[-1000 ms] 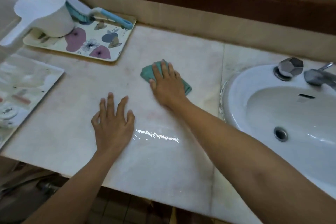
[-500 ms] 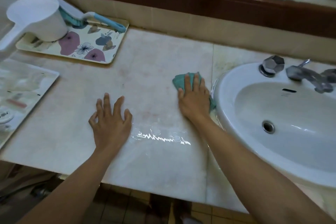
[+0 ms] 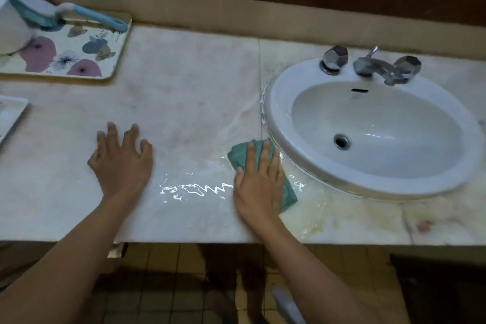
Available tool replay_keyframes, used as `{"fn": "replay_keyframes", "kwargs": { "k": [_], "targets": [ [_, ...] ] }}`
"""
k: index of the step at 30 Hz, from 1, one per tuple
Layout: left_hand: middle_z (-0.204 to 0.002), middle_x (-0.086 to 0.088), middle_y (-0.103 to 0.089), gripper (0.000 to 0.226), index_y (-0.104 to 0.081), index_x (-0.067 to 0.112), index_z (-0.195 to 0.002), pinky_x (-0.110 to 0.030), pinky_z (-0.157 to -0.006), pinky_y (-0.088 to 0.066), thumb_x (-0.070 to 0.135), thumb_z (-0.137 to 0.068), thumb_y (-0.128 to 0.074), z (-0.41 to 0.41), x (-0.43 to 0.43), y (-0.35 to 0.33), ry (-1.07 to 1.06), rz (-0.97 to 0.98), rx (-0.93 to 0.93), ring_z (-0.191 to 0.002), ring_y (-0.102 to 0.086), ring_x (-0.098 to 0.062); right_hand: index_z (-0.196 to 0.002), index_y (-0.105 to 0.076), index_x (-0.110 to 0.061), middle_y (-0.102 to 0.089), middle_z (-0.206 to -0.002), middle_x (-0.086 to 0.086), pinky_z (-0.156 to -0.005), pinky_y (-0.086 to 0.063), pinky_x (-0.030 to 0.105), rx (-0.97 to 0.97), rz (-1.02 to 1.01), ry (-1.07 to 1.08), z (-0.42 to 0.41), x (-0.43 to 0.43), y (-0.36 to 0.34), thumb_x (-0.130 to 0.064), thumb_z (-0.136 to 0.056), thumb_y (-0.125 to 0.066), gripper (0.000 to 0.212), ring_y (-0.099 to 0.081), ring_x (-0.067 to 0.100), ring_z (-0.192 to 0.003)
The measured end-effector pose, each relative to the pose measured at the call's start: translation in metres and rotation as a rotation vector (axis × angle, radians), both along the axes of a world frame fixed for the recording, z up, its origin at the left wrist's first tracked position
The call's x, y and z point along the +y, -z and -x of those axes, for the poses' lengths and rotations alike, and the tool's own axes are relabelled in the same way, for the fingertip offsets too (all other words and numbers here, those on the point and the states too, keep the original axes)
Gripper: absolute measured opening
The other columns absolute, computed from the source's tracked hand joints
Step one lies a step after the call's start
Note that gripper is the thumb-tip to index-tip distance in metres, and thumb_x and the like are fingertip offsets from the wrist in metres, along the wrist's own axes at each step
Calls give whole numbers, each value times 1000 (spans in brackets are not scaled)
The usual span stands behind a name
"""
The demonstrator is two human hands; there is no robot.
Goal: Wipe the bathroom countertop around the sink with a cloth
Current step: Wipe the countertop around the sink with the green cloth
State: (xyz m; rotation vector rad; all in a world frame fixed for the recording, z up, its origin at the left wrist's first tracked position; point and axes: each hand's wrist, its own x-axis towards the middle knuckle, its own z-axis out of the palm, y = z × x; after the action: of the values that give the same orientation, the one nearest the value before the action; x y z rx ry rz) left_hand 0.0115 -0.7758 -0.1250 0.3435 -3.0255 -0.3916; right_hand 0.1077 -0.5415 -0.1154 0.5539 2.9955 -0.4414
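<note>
A folded green cloth [image 3: 238, 155] lies on the pale marble countertop [image 3: 189, 102], right against the front-left rim of the white oval sink [image 3: 276, 102]. My right hand [image 3: 259, 184] presses flat on the cloth with straight fingers, covering most of it. My left hand [image 3: 122, 163] rests flat on the bare counter to the left, fingers spread, holding nothing. A wet shiny streak [image 3: 194, 188] lies between the two hands.
A floral tray [image 3: 79, 60] at the back left carries a white scoop [image 3: 10, 31] and a blue-handled brush [image 3: 86, 17]. Another white tray [image 3: 10, 113] pokes in at the left edge. Chrome taps [image 3: 368, 64] stand behind the basin. Yellowish stains [image 3: 318, 216] mark the counter's front near the sink.
My right hand has slid the cloth from the middle of the counter rightward and toward me, down along the sink's left rim. My left hand stays planted on the counter.
</note>
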Motion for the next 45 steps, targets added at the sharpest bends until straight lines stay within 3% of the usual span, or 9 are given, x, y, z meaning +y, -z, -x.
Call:
{"fn": "replay_keyframes", "kwargs": {
  "k": [4, 7, 15, 18, 23, 29, 34, 38, 45],
  "targets": [
    [-153, -12, -30, 48, -49, 26, -134, -58, -107, -24, 43, -91, -37, 1, 13, -14, -82, -69, -53, -140, -25, -37, -154, -1, -23, 12, -161, 6, -117, 4, 40, 26, 39, -84, 1, -27, 1, -41, -99, -20, 62, 13, 26, -147],
    [-151, -11, -31, 46, -55, 21, -129, -53, -109, -23, 40, -89, -47, -15, 59, -27, -111, -189, -82, -138, -26, -35, -154, -5, -24, 6, -162, 3, -117, 2, 38, 40, 24, -188, -21, 0, 2, -41, -98, -24, 61, 10, 23, -148],
    [-148, -3, -38, 38, -62, 23, -122, -49, -106, -29, 27, -85, -58, -120, 201, -31, 298, -481, 22, -137, -31, -26, -154, -9, -30, 3, -162, -6, -118, -1, 38, 18, -41, -136, -119, 114, 0, -43, -97, -21, 59, 10, 19, -148],
    [-148, -2, -38, 46, -61, 24, -123, -48, -104, -32, 32, -80, -51, -136, 230, -29, 412, -475, 16, -136, -33, -25, -153, -14, -31, -5, -161, -8, -118, -6, 38, 4, -48, -85, -152, 167, 5, -42, -96, -21, 58, 4, 18, -148],
    [-152, -2, -35, 48, -55, 23, -130, -49, -104, -31, 34, -84, -46, -135, 270, -25, 553, -406, 24, -138, -31, -24, -149, -32, -21, -28, -156, 2, -112, -29, 52, 18, -91, 113, -183, 248, 7, -38, -96, -23, 56, -18, 29, -146],
    [-151, -3, -38, 48, -48, 25, -134, -48, -106, -30, 35, -87, -42, -138, 279, -11, 525, -331, 24, -139, -32, -22, -149, -31, -14, -21, -158, 9, -116, -16, 48, 115, 37, 401, -156, 196, 2, -39, -96, -20, 60, -13, 32, -146],
    [-150, -4, -40, 49, -51, 23, -133, -48, -106, -31, 35, -86, -42, -137, 280, -11, 510, -315, 41, -137, -34, -24, -148, -34, -17, -31, -155, 9, -113, -20, 47, 94, -41, 69, -146, 156, 3, -39, -93, -32, 59, -25, 30, -144],
    [-151, -2, -38, 51, -55, 24, -130, -48, -107, -30, 38, -83, -42, -135, 277, -6, 500, -309, 11, -138, -32, -23, -149, -31, -21, -26, -158, 2, -113, -23, 43, 112, -72, -83, -171, 206, 6, -41, -93, -35, 59, -22, 24, -145],
    [-149, -7, -28, 45, -52, 21, -124, -58, -105, -29, 26, -80, -59, -156, 349, -34, 232, -551, 7, -136, -25, -34, -152, -24, -20, -17, -160, 1, -116, -22, 47, 35, -54, 151, -204, 343, 6, -45, -96, -22, 62, -10, 24, -148]
  ]
}}
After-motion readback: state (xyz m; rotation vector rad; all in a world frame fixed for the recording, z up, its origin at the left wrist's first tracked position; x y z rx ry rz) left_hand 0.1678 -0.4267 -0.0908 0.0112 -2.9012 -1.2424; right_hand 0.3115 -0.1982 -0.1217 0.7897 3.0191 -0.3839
